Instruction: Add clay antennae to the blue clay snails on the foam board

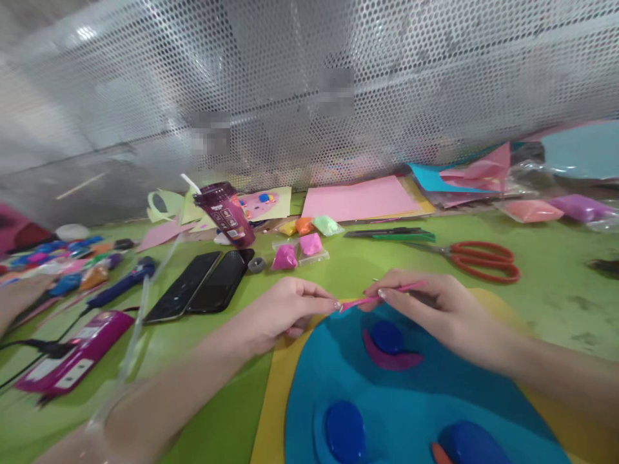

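A thin pink strip [358, 301] stretches between my two hands above the top edge of a blue round piece [377, 399]. My left hand [294, 306] pinches the strip's left end between thumb and fingertips. Further along it, my right hand [435, 309] grips the strip with thumb and fingers, and its right end sticks up past them. Below my right hand, a purple crescent [389, 356] curves under a dark blue disc [387, 337]. Another blue disc [345, 430] lies nearer. A yellow sheet [275, 399] shows beneath the blue piece.
Orange-handled scissors [483, 261] and a green cutter [401, 234] lie beyond my right hand. Small bags of pink clay [285, 256], two phones [215, 283], a cup with a straw [225, 216] and a purple power bank [77, 354] sit leftward. Another person's hand [22, 296] is far left.
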Demonstrator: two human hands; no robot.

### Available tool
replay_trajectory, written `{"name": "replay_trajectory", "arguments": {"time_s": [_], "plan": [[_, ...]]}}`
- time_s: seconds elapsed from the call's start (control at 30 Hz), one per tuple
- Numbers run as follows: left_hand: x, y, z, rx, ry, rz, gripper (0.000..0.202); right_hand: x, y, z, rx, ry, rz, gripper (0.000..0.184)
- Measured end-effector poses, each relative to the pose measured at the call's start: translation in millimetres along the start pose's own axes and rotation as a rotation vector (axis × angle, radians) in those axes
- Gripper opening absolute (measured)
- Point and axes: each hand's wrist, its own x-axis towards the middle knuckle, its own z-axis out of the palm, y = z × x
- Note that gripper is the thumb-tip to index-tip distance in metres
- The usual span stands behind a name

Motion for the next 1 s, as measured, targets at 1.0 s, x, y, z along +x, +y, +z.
{"name": "replay_trajectory", "arguments": {"time_s": [1.0], "plan": [[-19.1,9.6,-4.7,-0.292,-0.11,0.047,0.021,13.7,9.4,-1.9,0.706,-0.001,0.38,0.016]]}}
